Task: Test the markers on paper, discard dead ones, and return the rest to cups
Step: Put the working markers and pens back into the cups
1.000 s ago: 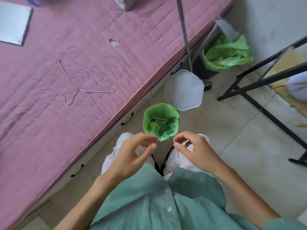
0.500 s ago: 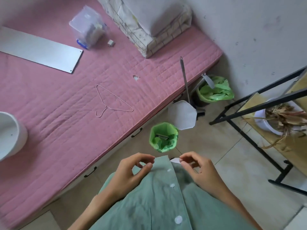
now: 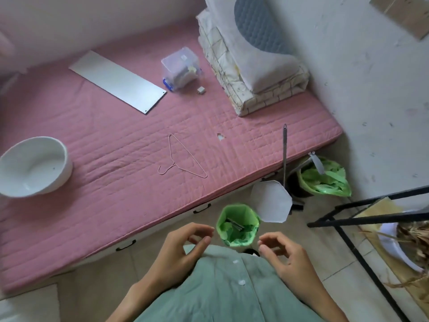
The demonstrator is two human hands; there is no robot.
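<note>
A small bin lined with a green bag (image 3: pixel 237 225) stands on the floor by the bed, just beyond my hands. Dark marker-like sticks (image 3: pixel 235 223) lie inside it. My left hand (image 3: pixel 180 251) hovers to the bin's lower left with loosely curled fingers and holds nothing. My right hand (image 3: pixel 282 254) hovers to the bin's lower right, fingers also loosely curled and empty. Both hands float in front of my green shirt. No cups or paper for testing are in view.
A pink mattress (image 3: pixel 116 182) fills the left, bearing a wire hanger (image 3: pixel 183 162), a white bowl (image 3: pixel 34 167), a grey board (image 3: pixel 118 82), a clear box (image 3: pixel 181 69) and folded bedding (image 3: pixel 253 66). A second green-lined bin (image 3: pixel 323 180), a white lid (image 3: pixel 271 202) and a black frame (image 3: pixel 362 219) stand right.
The view has tilted up and back, revealing more of the bed. Both hands stay empty near the bin, their fingers spreading slightly apart.
</note>
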